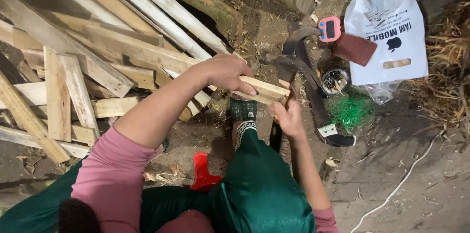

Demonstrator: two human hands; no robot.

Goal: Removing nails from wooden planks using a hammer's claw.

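The left hand is closing over one short wooden slat, pinning it flat above the raised knee so that its end is projecting. The right hand is gripping one hammer, head poised over that end. One slat pile, one white bag and one green twine bundle are lying on the ground.

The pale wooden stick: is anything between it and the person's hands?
Nothing visible. The left hand grips the pale wooden stick from above, and the right hand touches its end from below. The dark curved metal tool lies on the ground just beyond the stick, not between.
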